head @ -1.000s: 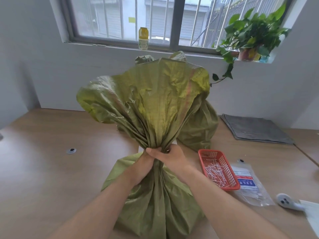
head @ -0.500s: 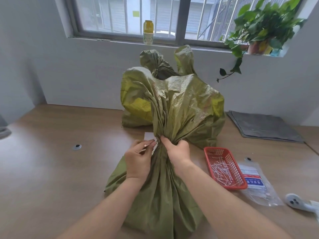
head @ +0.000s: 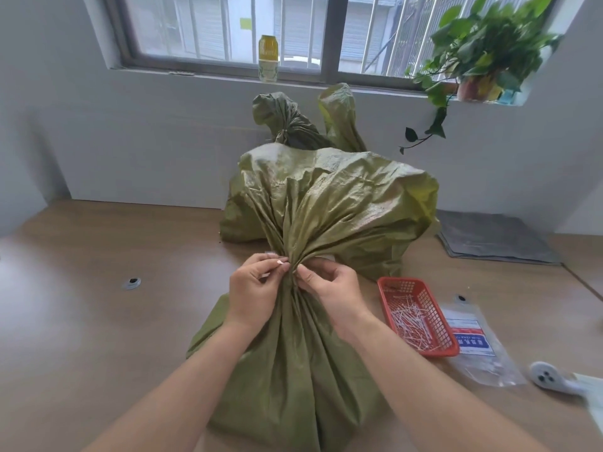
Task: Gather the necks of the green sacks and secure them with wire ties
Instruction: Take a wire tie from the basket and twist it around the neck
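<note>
A green woven sack (head: 293, 370) lies on the wooden table (head: 98, 321) in front of me, its neck bunched tight and its mouth (head: 336, 197) fanned out beyond. My left hand (head: 253, 293) pinches a white wire tie (head: 280, 262) at the left of the neck. On the neck's right side, my right hand (head: 332, 288) pinches with curled fingers; whether it holds the tie's other end is hidden. Behind stand two more green sacks, one (head: 284, 122) with its neck tied and one (head: 341, 115) beside it.
A red mesh basket (head: 388, 287) holding several white wire ties (head: 411, 324) sits right of the sack, with a clear plastic bag (head: 483, 347) and a white tool (head: 548, 378) further right. A folded grey cloth (head: 496, 236) lies at the back right. A plant and a bottle stand on the windowsill.
The sack's fanned mouth has dropped from upright to lying away from me. My hands went from gripping the neck to pinching at it with a white tie.
</note>
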Demonstrator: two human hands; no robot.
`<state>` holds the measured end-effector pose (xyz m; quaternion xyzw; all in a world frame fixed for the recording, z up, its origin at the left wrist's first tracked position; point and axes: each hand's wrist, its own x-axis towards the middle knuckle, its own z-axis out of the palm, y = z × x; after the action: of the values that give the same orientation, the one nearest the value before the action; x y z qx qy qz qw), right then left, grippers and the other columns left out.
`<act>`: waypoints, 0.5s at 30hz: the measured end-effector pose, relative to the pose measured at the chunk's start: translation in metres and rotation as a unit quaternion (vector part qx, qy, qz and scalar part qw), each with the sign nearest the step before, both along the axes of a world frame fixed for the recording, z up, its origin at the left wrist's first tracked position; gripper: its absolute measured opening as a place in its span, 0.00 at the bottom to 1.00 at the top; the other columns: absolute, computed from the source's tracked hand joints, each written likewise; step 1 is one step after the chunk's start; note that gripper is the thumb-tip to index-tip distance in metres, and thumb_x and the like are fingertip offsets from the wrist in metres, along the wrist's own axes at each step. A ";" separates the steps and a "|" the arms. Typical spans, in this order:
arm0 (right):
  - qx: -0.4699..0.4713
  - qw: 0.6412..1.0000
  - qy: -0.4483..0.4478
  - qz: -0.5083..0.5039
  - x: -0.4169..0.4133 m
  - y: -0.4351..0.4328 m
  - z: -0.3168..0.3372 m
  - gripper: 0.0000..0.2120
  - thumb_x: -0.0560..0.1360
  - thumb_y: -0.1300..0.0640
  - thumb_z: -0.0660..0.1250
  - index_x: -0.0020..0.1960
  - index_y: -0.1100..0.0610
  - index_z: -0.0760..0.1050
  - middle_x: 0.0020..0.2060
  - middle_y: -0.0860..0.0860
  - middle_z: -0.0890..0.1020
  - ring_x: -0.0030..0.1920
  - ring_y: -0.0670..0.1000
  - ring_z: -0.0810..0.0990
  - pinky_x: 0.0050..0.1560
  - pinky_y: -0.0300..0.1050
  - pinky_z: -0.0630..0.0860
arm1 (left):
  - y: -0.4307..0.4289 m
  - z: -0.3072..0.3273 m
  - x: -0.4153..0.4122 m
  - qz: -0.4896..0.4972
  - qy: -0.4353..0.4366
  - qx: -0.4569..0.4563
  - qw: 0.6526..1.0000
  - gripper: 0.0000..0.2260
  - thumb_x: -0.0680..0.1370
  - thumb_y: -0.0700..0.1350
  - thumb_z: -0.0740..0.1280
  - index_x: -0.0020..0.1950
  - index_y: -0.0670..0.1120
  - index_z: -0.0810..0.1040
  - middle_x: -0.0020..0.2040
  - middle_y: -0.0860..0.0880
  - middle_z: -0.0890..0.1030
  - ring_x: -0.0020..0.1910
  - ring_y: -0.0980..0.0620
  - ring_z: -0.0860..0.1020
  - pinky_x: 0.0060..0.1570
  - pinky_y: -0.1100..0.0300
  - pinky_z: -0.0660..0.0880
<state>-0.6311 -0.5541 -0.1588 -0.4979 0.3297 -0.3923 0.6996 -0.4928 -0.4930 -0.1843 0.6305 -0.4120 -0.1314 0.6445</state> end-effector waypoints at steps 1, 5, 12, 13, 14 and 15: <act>-0.008 1.000 -0.007 -0.010 0.001 0.001 -0.002 0.04 0.78 0.68 0.72 0.52 0.66 0.83 0.50 0.61 0.88 0.50 0.53 0.86 0.59 0.47 0.83 | -0.001 0.000 0.000 0.003 -0.007 -0.001 1.000 0.05 0.76 0.37 0.76 0.49 0.46 0.88 0.48 0.52 0.86 0.50 0.57 0.84 0.57 0.58 0.80; -0.042 0.997 -0.008 -0.057 0.007 0.001 -0.011 0.05 0.75 0.68 0.75 0.49 0.60 0.85 0.46 0.56 0.89 0.48 0.52 0.86 0.57 0.46 0.83 | -0.004 0.000 -0.001 0.015 0.000 -0.006 1.000 0.08 0.76 0.38 0.77 0.46 0.52 0.87 0.46 0.54 0.87 0.47 0.55 0.86 0.55 0.56 0.81; -0.131 0.986 0.018 -0.106 0.014 0.000 -0.017 0.09 0.75 0.68 0.75 0.43 0.55 0.85 0.39 0.51 0.87 0.42 0.48 0.85 0.49 0.48 0.83 | -0.008 0.000 0.003 -0.006 0.023 0.004 1.000 0.06 0.75 0.40 0.77 0.46 0.52 0.88 0.45 0.54 0.88 0.47 0.55 0.86 0.55 0.53 0.82; -0.159 0.980 0.039 -0.115 0.015 -0.001 -0.019 0.09 0.76 0.65 0.76 0.43 0.52 0.85 0.39 0.50 0.87 0.42 0.49 0.85 0.49 0.51 0.84 | -0.008 0.000 0.003 -0.009 0.027 0.000 1.000 0.08 0.75 0.39 0.77 0.46 0.53 0.88 0.45 0.54 0.88 0.47 0.55 0.86 0.55 0.53 0.82; -0.193 0.971 0.064 -0.123 0.017 -0.003 -0.021 0.07 0.76 0.62 0.76 0.43 0.50 0.84 0.40 0.49 0.87 0.43 0.50 0.85 0.50 0.55 0.84 | -0.008 0.000 0.004 -0.015 0.034 -0.008 0.999 0.09 0.75 0.38 0.77 0.46 0.54 0.88 0.46 0.53 0.88 0.48 0.54 0.86 0.55 0.54 0.82; -0.228 0.961 0.090 -0.127 0.020 -0.005 -0.023 0.05 0.77 0.58 0.75 0.45 0.49 0.83 0.41 0.48 0.86 0.44 0.51 0.86 0.50 0.58 0.84 | -0.007 0.000 0.004 -0.024 0.042 -0.018 0.999 0.10 0.75 0.37 0.77 0.46 0.53 0.88 0.46 0.52 0.88 0.49 0.53 0.86 0.55 0.55 0.82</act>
<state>-0.6116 -0.5587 -0.1813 -0.6315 0.3539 -0.4957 0.4799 -0.4886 -0.4996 -0.1844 0.6026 -0.4023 -0.1657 0.6691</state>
